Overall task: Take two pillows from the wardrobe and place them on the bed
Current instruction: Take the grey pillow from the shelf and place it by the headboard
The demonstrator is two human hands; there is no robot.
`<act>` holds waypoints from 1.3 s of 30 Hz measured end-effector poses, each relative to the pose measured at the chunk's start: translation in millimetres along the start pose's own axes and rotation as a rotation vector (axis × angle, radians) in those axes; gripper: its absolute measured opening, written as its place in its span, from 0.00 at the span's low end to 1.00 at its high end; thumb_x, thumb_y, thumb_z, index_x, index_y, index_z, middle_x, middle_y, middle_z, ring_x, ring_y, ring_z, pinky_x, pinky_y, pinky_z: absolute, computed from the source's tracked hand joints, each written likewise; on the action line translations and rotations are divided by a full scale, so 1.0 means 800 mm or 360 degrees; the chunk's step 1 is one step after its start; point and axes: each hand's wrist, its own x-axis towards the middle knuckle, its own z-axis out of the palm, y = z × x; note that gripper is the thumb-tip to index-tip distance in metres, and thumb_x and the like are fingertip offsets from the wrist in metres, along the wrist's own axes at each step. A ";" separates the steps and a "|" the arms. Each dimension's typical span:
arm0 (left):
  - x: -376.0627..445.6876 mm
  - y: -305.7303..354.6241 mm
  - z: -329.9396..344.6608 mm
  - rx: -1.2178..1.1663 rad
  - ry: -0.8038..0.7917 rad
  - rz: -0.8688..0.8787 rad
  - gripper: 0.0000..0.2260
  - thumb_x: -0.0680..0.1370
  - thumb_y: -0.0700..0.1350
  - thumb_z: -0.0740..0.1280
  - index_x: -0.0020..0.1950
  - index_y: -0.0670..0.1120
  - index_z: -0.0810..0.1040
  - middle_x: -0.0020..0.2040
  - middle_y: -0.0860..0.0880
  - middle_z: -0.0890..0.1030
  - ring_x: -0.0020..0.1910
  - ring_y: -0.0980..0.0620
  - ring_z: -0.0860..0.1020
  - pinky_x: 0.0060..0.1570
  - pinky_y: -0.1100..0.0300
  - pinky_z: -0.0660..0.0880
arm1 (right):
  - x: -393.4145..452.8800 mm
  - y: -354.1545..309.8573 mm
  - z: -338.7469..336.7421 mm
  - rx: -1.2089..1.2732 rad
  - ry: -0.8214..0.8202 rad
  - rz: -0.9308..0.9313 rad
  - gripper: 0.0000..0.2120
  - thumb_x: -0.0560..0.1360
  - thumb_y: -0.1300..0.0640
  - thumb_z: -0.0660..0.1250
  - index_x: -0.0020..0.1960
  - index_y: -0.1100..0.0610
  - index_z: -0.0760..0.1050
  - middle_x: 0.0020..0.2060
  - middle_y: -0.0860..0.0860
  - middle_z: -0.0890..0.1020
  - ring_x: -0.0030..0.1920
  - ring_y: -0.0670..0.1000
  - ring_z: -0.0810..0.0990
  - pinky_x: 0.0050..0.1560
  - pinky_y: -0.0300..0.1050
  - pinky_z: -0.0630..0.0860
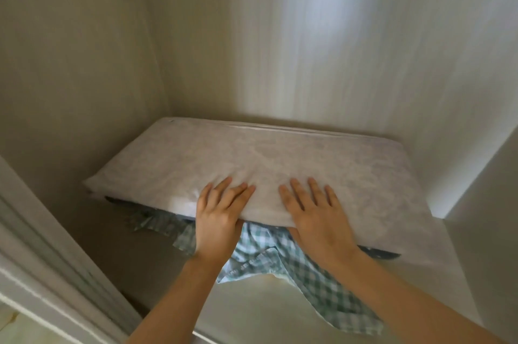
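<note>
A white pillow point(252, 158) lies flat inside the wardrobe, filling most of the shelf's width. My left hand point(218, 214) grips its front edge, fingers spread on top and thumb tucked underneath. My right hand point(316, 214) holds the same edge a little to the right, also with fingers on top and thumb below. A green-and-white checked cloth point(297, 262) sticks out from under the pillow and hangs over the shelf front. A dark edge point(384, 255) shows beneath the pillow at the right; I cannot tell whether it is a second pillow.
The wardrobe's pale side wall point(70, 77) stands close on the left, its back wall point(322, 49) behind, and a stepped partition point(476, 189) on the right. The shelf surface point(134, 254) shows at the front left. A door frame point(42, 245) runs along the lower left.
</note>
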 end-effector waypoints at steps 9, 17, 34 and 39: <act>0.054 0.013 -0.022 -0.0037 0.0326 -0.0026 0.22 0.65 0.30 0.72 0.56 0.46 0.86 0.50 0.48 0.86 0.60 0.42 0.81 0.66 0.31 0.65 | 0.027 0.014 -0.052 -0.0036 0.0193 -0.0040 0.29 0.74 0.61 0.66 0.74 0.54 0.64 0.71 0.53 0.70 0.70 0.61 0.69 0.67 0.66 0.66; 0.112 0.061 -0.112 -0.0095 0.0700 0.0194 0.15 0.72 0.32 0.70 0.54 0.44 0.86 0.47 0.49 0.86 0.58 0.43 0.82 0.68 0.29 0.60 | -0.020 0.028 -0.138 0.0064 0.0952 0.0040 0.24 0.67 0.66 0.74 0.62 0.58 0.78 0.57 0.54 0.82 0.54 0.61 0.82 0.50 0.64 0.80; 0.092 0.258 -0.321 0.0146 0.0926 0.0693 0.10 0.76 0.35 0.70 0.52 0.46 0.87 0.46 0.51 0.86 0.57 0.44 0.81 0.73 0.38 0.58 | -0.228 0.042 -0.235 0.0542 0.1785 0.0341 0.16 0.73 0.60 0.65 0.61 0.58 0.79 0.52 0.58 0.84 0.50 0.59 0.84 0.41 0.56 0.81; 0.040 0.325 -0.365 0.0273 0.0879 0.0688 0.09 0.76 0.35 0.71 0.51 0.46 0.87 0.46 0.52 0.86 0.57 0.45 0.82 0.70 0.36 0.62 | -0.300 0.047 -0.236 0.0797 0.1777 0.0295 0.17 0.73 0.62 0.67 0.61 0.57 0.79 0.53 0.56 0.84 0.49 0.59 0.84 0.41 0.53 0.81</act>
